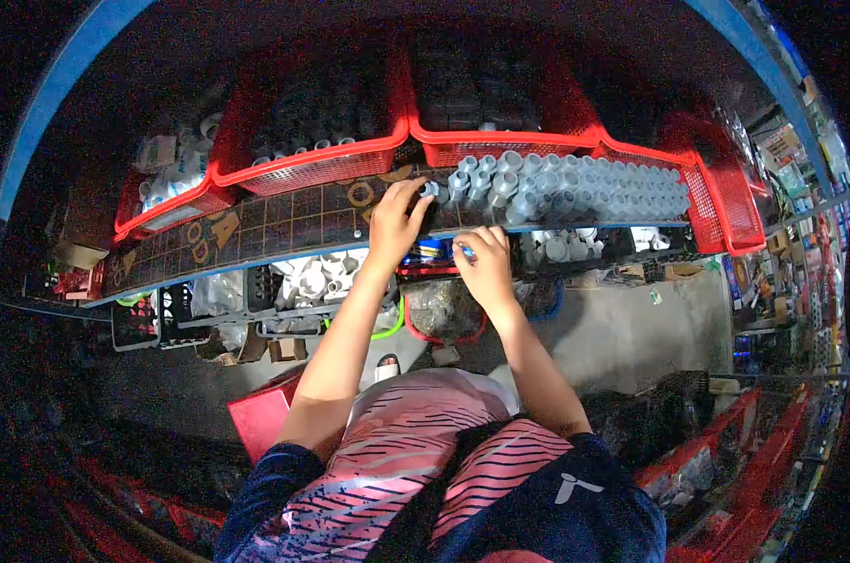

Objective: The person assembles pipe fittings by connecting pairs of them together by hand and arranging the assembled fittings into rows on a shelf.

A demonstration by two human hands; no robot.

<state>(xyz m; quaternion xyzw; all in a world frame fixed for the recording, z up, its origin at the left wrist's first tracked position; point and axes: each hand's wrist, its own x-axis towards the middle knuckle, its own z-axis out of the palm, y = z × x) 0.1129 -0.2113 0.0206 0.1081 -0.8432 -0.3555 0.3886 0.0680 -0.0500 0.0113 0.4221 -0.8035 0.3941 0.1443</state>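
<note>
Several rows of grey pipe fittings [575,188] stand close together on the right part of a dark shelf board [294,216]. At the left end of these rows, my left hand [399,220] has its thumb and fingers closed on a grey fitting [430,190]. My right hand [484,266] is just past the board's front edge, its fingers pinched together around a small blue thing, too small to name.
Red baskets [312,159] line the back of the board, some with fittings inside. Below the front edge are bins of white fittings [322,277] and a red-rimmed basket [444,314]. A red box [259,418] is at the lower left.
</note>
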